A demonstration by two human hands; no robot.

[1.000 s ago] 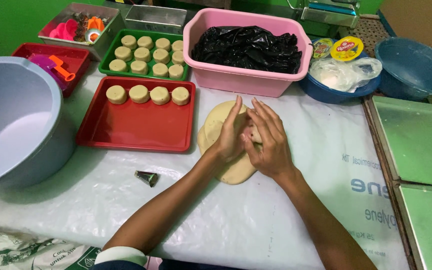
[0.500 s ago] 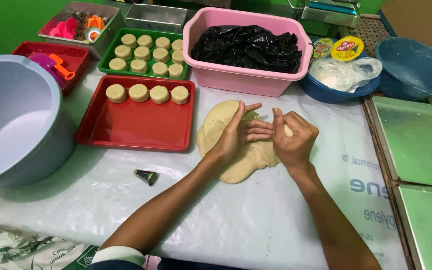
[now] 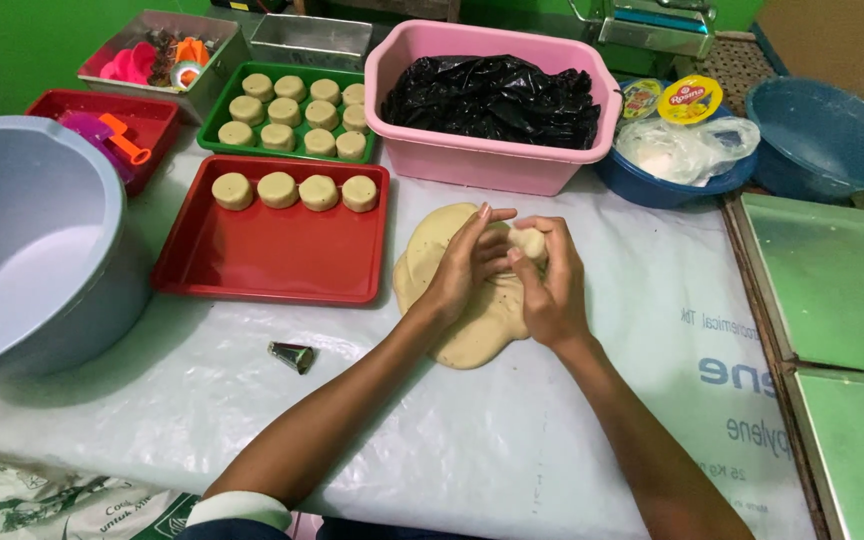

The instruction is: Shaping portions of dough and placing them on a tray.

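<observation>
On the white plastic sheet [image 3: 552, 440] that covers the table, seen from the head camera, a flat slab of pale dough [image 3: 462, 300] lies just right of a red tray [image 3: 272, 255]. Both hands meet over the slab's upper right part: the left hand [image 3: 467, 265] curls in from the left and the right hand [image 3: 550, 285] from the right, their fingers pressed together around a small lump of dough [image 3: 529, 241] held between the fingertips, just above the slab. Four round dough pucks [image 3: 295, 190] stand in a row along the far edge of the red tray, well apart from the hands. Behind it, a green tray [image 3: 214, 118] carries more of the same pucks in rows. A pink tub [image 3: 492, 165] with crumpled black plastic [image 3: 497, 98] inside sits just beyond the slab. To the far left stands a large grey basin [image 3: 42, 250], and a small metal piping nozzle [image 3: 292, 355] lies on the sheet near the left forearm. Right of the pink tub a blue bowl [image 3: 652, 185] holds a clear bag, and green metal trays [image 3: 842, 290] line the right edge.
</observation>
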